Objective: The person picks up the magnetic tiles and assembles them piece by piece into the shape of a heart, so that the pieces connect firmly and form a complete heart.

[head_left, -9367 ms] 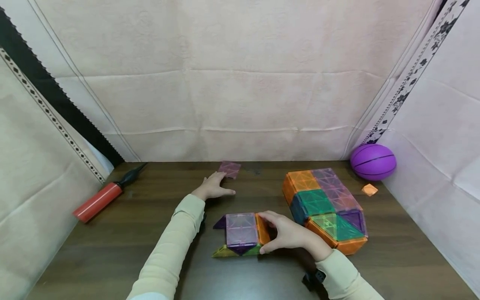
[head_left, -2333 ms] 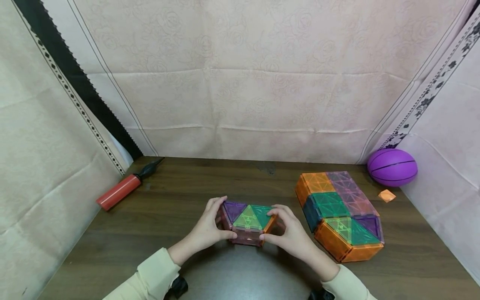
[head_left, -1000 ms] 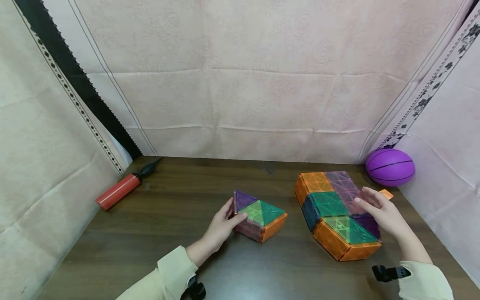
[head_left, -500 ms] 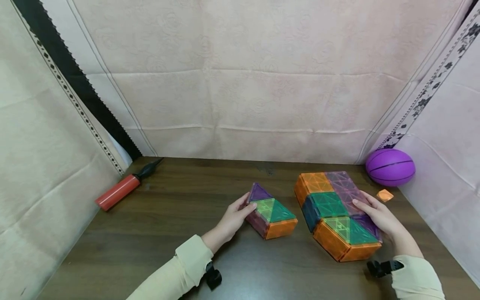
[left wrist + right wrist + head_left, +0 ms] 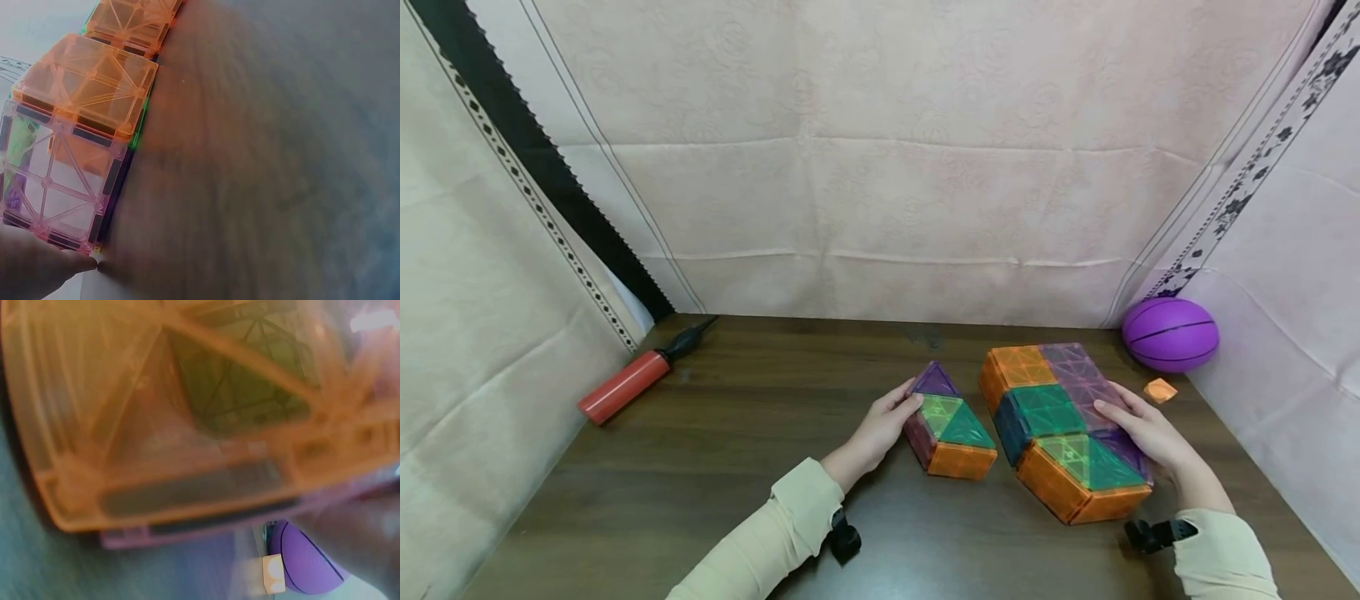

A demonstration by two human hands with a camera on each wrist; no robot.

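Observation:
In the head view my left hand [image 5: 877,425] holds a small block of translucent magnetic tiles [image 5: 958,425] at its left side, thumb on the top edge. Purple, light green and teal triangles form its top, and an orange tile faces me. Right beside it, a narrow gap apart, stands a larger magnetic-tile block [image 5: 1037,408] in orange, teal, blue and purple. My right hand [image 5: 1153,429] grips that one from the right, thumb on top, with the other fingers mostly hidden. The left wrist view shows my fingertip at the small block's pink tile [image 5: 62,181].
A red hand pump [image 5: 625,387] with a black nozzle lies at the table's left. At the back right corner sits a purple ball [image 5: 1171,335], with a small orange piece [image 5: 1160,391] in front of it. Pale cloth walls [image 5: 880,208] close off the back and sides.
The loose purple tile has left the table's back. The small block now has a triangle-tiled top and has moved rightward, turned, to the large block. My right hand has shifted from small to large block.

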